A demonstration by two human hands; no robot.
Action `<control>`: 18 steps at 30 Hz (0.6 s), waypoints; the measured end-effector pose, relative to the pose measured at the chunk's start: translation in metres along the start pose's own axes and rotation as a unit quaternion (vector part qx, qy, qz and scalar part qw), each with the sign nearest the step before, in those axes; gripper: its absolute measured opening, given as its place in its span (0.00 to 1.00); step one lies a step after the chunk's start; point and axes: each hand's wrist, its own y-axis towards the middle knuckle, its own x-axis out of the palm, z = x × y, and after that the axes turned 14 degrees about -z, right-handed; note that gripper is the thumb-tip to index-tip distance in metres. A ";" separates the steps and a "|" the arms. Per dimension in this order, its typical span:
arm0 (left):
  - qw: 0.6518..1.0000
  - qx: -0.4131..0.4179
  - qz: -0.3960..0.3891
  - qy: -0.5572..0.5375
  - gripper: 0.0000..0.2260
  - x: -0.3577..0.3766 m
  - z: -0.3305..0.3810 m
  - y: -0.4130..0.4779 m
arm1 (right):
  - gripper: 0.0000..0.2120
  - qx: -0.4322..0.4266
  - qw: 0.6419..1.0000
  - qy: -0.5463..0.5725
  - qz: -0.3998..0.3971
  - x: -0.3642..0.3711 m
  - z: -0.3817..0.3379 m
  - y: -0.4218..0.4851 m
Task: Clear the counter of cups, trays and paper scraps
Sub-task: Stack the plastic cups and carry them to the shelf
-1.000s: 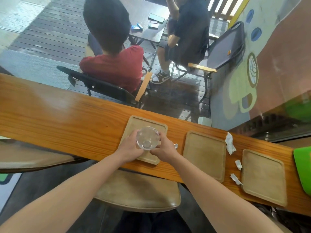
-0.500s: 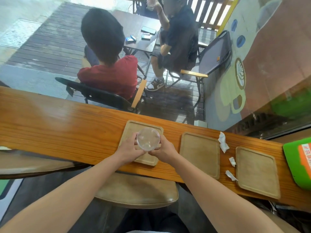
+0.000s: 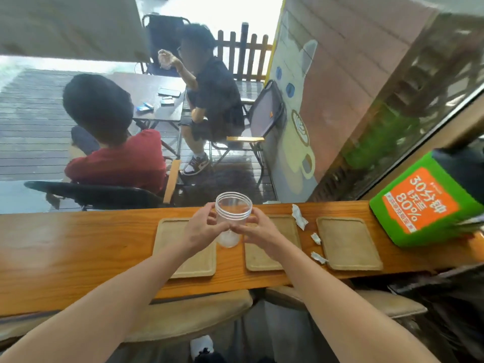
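Head view, looking down over a long varnished wooden counter (image 3: 78, 247). Both bare hands meet at a clear plastic cup with a ribbed rim (image 3: 231, 218), held raised above the counter with its mouth tilted toward the camera and its base pointing down over the gap between two trays. Left hand (image 3: 201, 226) wraps the cup's left side, fingers (image 3: 209, 214) curled against the wall below the rim, thumb on the near side. Right hand (image 3: 258, 230) closes on the right side, fingertips touching the cup wall at mid height; both grips are clamped on the cup, the fingers set apart only by the cup's width. Cup looks empty apart from a pale patch at the bottom; whether that is residue or glare cannot be told. Three flat rectangular tan wooden trays with low rims lie in a row on the counter: the left tray (image 3: 170, 247) partly under the left forearm, the middle tray (image 3: 262, 260) under the right hand, the right tray (image 3: 348, 242) clear of both hands. Three crumpled white paper scraps lie between the middle and right trays: one (image 3: 298, 216) at the far edge of the counter, one (image 3: 316, 237) at mid depth, one (image 3: 319, 258) near the right tray's front corner. A green box with an orange printed panel (image 3: 416, 205) rests at the counter's right end, just beside the right tray. Two padded tan stools (image 3: 188, 318) stand under the counter's near edge. Beyond the glass, two seated people at a dark outdoor table (image 3: 154, 100).
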 end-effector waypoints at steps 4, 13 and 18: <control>0.998 0.051 -0.046 0.011 0.35 0.039 0.045 0.005 | 0.39 -0.032 0.998 0.033 0.043 -0.033 0.009 -0.048; 0.975 0.130 -0.179 0.008 0.25 0.221 0.140 0.006 | 0.38 -0.074 0.966 0.077 0.235 -0.125 0.077 -0.239; 0.950 0.168 -0.264 0.002 0.30 0.347 0.191 -0.017 | 0.29 -0.088 0.924 0.100 0.359 -0.157 0.133 -0.360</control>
